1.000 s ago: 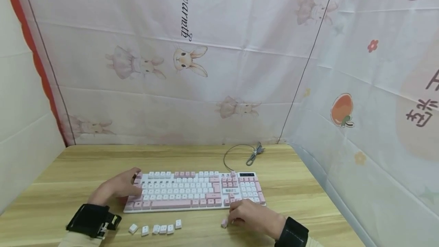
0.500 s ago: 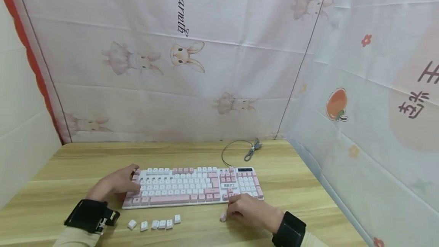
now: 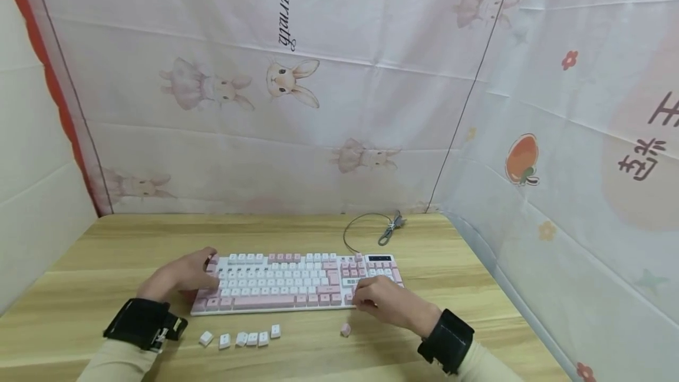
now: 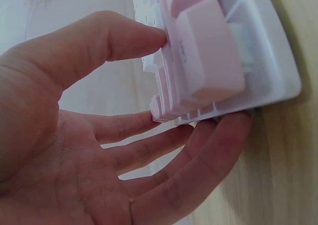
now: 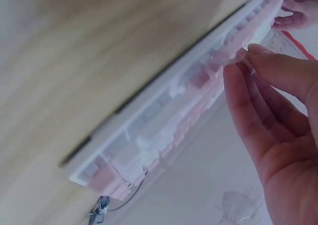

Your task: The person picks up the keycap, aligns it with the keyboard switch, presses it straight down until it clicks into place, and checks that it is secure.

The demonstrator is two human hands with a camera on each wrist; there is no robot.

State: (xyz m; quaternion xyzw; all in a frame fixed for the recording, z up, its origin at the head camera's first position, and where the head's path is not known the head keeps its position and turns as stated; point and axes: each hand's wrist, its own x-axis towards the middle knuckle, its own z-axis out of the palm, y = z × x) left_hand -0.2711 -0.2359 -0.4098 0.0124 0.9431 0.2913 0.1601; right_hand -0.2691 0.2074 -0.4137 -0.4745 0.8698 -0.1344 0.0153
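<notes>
A white and pink keyboard (image 3: 265, 300) lies on the wooden table. My left hand (image 3: 183, 274) holds its left end, thumb on the side of the keys and the other fingers along the outer edge, as the left wrist view shows beside a pink corner key (image 4: 208, 51). Over the keyboard's lower right part is my right hand (image 3: 389, 302). Between its thumb and forefinger it pinches a small pink keycap (image 5: 242, 56), mostly covered by the fingertips. One loose pink keycap (image 3: 345, 329) sits on the table just in front of the keyboard, near the right hand.
Several loose white keycaps (image 3: 252, 339) lie in a rough row in front of the keyboard's left half. Behind the keyboard, its grey cable (image 3: 391, 231) is bundled. A printed cloth (image 3: 318, 134) hangs behind the table and along its right side.
My right hand has lifted away from the loose pink keycap and moved back over the keyboard, with a pink keycap between its fingers. The left hand stays at the keyboard's left end.
</notes>
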